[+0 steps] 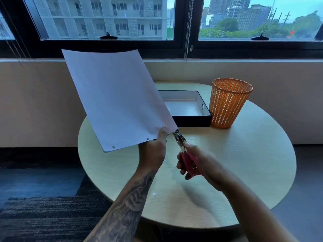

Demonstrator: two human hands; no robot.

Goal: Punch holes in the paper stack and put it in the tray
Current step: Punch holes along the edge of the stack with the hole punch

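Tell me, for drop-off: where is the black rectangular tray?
Head view: the black rectangular tray sits far on the round wooden table, left of the orange mesh basket.

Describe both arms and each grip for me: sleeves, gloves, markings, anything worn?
Both forearms are bare, no sleeves. The left forearm carries dense dark tattoo work from wrist toward elbow; the right forearm shows none. The left grip and right grip wear no gloves or rings that I can see.
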